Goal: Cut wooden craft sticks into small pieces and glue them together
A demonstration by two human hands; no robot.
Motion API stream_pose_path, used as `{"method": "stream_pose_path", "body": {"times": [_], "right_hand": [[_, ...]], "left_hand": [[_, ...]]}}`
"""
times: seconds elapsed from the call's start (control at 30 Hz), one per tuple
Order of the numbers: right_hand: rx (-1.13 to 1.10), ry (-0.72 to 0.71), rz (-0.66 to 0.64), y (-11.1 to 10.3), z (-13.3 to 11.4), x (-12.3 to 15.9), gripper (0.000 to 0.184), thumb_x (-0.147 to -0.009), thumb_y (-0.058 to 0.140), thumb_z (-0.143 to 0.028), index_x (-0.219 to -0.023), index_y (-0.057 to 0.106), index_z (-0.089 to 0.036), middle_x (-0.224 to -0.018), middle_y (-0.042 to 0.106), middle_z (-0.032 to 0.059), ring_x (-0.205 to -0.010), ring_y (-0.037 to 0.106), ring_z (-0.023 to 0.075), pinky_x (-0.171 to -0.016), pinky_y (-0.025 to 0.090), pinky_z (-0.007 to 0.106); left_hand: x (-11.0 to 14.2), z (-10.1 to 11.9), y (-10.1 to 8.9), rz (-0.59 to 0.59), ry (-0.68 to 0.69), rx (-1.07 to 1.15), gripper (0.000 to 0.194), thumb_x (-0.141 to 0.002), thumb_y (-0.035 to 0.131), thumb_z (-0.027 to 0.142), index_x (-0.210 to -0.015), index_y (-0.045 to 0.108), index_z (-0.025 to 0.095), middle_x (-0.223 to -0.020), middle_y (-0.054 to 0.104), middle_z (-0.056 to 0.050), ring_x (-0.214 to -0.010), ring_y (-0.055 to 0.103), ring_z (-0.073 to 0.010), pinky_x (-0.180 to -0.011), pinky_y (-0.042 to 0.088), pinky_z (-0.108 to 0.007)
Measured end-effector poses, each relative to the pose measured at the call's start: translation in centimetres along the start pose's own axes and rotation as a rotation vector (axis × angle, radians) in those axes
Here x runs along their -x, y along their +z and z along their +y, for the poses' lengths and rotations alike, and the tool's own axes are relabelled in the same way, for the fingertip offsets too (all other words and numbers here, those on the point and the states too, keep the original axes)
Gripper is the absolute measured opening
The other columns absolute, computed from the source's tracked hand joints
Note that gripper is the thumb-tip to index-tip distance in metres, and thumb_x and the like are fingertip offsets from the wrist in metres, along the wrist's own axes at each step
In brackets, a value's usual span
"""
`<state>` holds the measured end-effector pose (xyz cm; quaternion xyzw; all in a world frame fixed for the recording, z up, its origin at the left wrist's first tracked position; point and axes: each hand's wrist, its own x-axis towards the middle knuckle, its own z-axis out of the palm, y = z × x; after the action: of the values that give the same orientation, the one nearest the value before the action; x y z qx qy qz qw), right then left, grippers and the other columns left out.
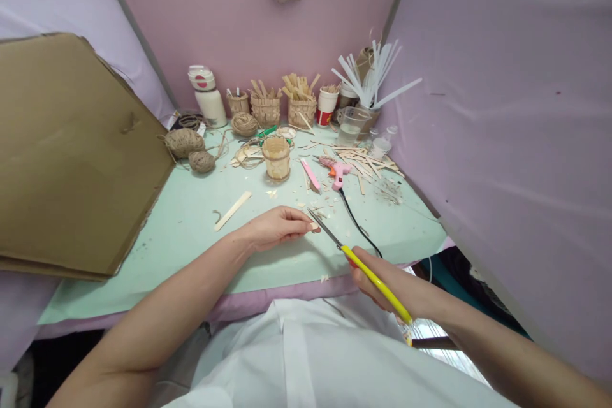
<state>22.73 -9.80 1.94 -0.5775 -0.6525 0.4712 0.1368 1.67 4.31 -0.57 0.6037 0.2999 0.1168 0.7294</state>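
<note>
Wood piece (314, 226) between left fingers (300, 227), scissors (364, 268) beside

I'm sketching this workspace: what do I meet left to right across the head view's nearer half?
Cardboard, loose wooden strip, left hand pinching a small pale piece, right hand holding yellow-handled scissors.

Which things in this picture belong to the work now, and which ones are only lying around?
Belong to the work:
yellow-handled scissors, in the right grip
small pale piece, in the left grip
perhaps the round container and pink glue gun, both unheld

Only lying around, it seems:
brown twine balls
brown cardboard
white bottle
</note>
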Motion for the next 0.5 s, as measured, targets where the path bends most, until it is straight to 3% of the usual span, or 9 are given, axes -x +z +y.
{"method": "stream_pose_path", "body": {"times": [0.2,0.5], "right_hand": [[-0.034,0.043,-0.085,-0.18,-0.84,0.08,0.044,-0.087,0.030,-0.064,-0.076,0.034,-0.022,-0.059,0.037,-0.0055,-0.050,0.028,0.0090,-0.044,0.024,0.022],[-0.057,0.010,-0.093,-0.11,-0.65,0.02,0.043,-0.088,0.030,-0.062,-0.075,0.034,-0.021,-0.058,0.038,-0.0053,-0.048,0.029,0.0084,-0.043,0.022,0.023]], "left_hand": [[0.01,0.01,0.02,0.006,-0.004,-0.012,0.033,-0.069,0.066,0.039,-0.087,0.069,0.011,-0.055,0.043,0.002,-0.052,0.029,-0.0074,-0.048,0.018,-0.023],[-0.04,-0.02,0.09,0.004,-0.010,-0.007,0.033,-0.068,0.067,0.040,-0.083,0.069,0.011,-0.052,0.039,0.004,-0.050,0.027,-0.0070,-0.048,0.016,-0.023]]}}
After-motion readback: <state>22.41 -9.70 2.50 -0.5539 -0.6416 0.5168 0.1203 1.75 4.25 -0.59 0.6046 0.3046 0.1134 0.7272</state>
